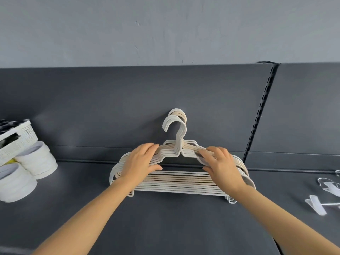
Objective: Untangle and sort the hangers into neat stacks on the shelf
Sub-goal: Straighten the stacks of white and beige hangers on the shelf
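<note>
Both left hand (142, 159) and right hand (222, 162) grip stacked hangers (174, 183) (hooks upward); tape rolls (38, 159), perhaps, lie left.

The shelf (165, 227) in front of you is a flat dark grey board that runs back to a dark panel (110, 107). In the middle, close to that panel, a stack of white hangers (176, 183) lies flat on it, bottom bars toward you and hooks pointing at the panel. At your left stand two piles of white tape rolls (36, 161), side by side. A white perforated basket (20, 138) sits tilted just behind them; what it rests on you cannot tell. Well apart at your right lie clear clip hangers (320, 201) with white clips.
</note>
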Demonstrator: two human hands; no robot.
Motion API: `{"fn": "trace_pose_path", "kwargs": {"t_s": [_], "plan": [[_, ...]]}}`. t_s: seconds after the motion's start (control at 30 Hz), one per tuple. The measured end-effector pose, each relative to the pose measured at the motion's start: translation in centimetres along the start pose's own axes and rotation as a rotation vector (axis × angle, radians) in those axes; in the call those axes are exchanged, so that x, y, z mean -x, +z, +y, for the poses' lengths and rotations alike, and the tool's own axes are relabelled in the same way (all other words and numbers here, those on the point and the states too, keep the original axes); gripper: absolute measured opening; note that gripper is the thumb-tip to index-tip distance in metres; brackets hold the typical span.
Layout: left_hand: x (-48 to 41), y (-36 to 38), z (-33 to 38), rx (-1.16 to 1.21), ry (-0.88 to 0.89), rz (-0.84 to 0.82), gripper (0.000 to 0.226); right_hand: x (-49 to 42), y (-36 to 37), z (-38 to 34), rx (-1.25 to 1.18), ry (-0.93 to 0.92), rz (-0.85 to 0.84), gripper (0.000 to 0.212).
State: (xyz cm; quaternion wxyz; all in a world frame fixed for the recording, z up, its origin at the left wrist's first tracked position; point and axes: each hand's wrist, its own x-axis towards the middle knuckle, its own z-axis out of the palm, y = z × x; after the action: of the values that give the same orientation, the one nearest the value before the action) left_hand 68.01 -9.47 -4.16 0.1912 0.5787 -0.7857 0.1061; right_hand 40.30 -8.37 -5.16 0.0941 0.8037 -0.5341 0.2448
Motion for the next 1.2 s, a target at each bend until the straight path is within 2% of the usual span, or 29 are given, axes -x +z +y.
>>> {"fn": "trace_pose_path", "kwargs": {"t_s": [0.13, 0.2, 0.37, 0.5, 0.67, 0.93, 1.0, 1.1, 1.2], "plan": [[0.1, 0.5, 0.1, 0.049, -0.024, -0.128, 0.067, 0.4, 1.1, 0.6, 0.148, 0.019, -0.071, 0.07], [0.0, 0.7, 0.0, 0.037, -0.031, -0.142, 0.071, 0.4, 1.3, 0.7, 0.189, 0.028, -0.09, 0.074], [-0.2, 0.9, 0.1, 0.019, -0.019, -0.104, 0.08, -0.2, 0.5, 0.0, 0.183, 0.039, -0.189, 0.075], [-0.2, 1.1, -0.2, 0.023, -0.044, -0.122, 0.076, -0.2, 0.9, 0.6, 0.146, 0.04, -0.162, 0.069], [-0.3, 0.9, 0.0, 0.038, -0.043, -0.203, 0.085, -0.4, 1.4, 0.3, 0.124, 0.055, -0.151, 0.06], [0.1, -0.5, 0.1, 0.115, -0.086, -0.325, 0.099, -0.3, 0.8, 0.1, 0.108, 0.068, -0.209, 0.076], [0.4, -1.2, 0.3, 0.095, -0.1, -0.303, 0.102, 0.1, 0.2, 0.3, 0.094, 0.062, -0.197, 0.08], [1.6, -1.8, -0.4, 0.074, -0.069, -0.185, 0.104, 1.7, -0.9, 1.3, 0.061, 0.069, -0.141, 0.079], [3.8, -1.4, -2.6, 0.18, -0.136, -0.027, 0.095, 3.8, -1.4, 3.3, -0.086, 0.225, -0.011, 0.069]]}}
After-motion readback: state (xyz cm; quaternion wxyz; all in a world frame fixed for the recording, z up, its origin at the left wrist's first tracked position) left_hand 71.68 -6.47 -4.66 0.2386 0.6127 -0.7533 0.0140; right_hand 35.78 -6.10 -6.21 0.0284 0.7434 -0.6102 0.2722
